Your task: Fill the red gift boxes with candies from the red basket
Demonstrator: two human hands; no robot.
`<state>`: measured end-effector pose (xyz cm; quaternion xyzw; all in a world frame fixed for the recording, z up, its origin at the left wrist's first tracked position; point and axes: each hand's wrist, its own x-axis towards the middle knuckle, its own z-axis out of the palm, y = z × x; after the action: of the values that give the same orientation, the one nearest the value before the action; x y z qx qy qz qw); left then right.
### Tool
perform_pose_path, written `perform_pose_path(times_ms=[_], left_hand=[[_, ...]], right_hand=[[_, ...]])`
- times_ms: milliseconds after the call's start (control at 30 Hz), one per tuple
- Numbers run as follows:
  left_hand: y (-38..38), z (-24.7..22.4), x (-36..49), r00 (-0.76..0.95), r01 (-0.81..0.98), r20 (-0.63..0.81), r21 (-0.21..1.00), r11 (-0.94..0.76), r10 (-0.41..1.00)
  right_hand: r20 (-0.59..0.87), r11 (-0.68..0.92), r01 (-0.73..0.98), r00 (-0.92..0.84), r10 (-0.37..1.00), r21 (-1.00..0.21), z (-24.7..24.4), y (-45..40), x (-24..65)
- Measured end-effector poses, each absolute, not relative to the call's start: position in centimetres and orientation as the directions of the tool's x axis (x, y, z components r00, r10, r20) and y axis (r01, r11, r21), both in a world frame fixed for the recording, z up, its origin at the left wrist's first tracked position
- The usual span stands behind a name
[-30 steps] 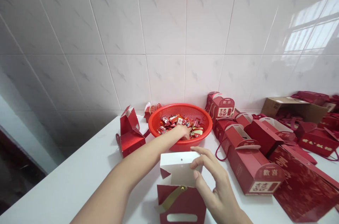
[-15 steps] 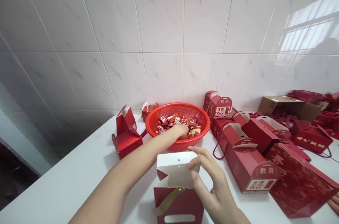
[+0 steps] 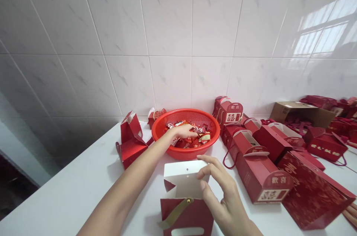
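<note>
In the head view my left hand (image 3: 184, 131) reaches into a red plastic basket (image 3: 158, 131) and rests over wrapped candies (image 3: 205, 138). Its visible fingers are stretched out to the right, and what lies beneath the palm is hidden. Directly in front of me stands a dark red paper gift box (image 3: 186, 213), its white-lined top open and a gold ribbon strap across its front. My right hand (image 3: 223, 187) is curled round the box's right edge, thumb and fingers at the upper rim.
Left of the basket sits an open red box (image 3: 132, 143). Several red gift boxes (image 3: 262, 176) and a large red bag (image 3: 315, 187) crowd the right side. Behind them is a cardboard carton (image 3: 304, 111). Another person's hand (image 3: 350, 211) shows at the right edge. A tiled wall (image 3: 170, 79) backs the table.
My left hand has shifted slightly left and up from among the candies, its fingers straighter than before. My right hand keeps its place at the gift box.
</note>
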<state>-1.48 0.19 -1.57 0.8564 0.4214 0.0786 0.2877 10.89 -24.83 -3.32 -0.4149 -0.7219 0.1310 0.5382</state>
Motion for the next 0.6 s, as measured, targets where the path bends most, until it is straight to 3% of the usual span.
perform_pose_path(times_ms=[133, 267, 433, 600], left_hand=[[-0.8, -0.8, -3.8, 0.654, 0.527, -0.026, 0.733, -0.430, 0.756], [-1.7, -0.8, -5.7, 0.633, 0.261, -0.043, 0.952, -0.161, 0.773], [-2.5, -1.0, -6.2, 0.490, 0.113, -0.154, 0.987, 0.112, 0.858], [-2.4, -0.9, -5.9, 0.464, 0.094, -0.197, 0.980, 0.173, 0.864]], right_hand=[[0.668, 0.618, 0.456, -0.068, 0.741, -0.640, -3.4, -24.8, 10.9], [0.661, 0.612, 0.459, -0.068, 0.747, -0.644, -3.4, -24.9, 10.7], [0.659, 0.608, 0.466, -0.066, 0.749, -0.644, -3.3, -24.9, 10.7], [0.664, 0.612, 0.468, -0.071, 0.745, -0.637, -3.3, -25.0, 10.7]])
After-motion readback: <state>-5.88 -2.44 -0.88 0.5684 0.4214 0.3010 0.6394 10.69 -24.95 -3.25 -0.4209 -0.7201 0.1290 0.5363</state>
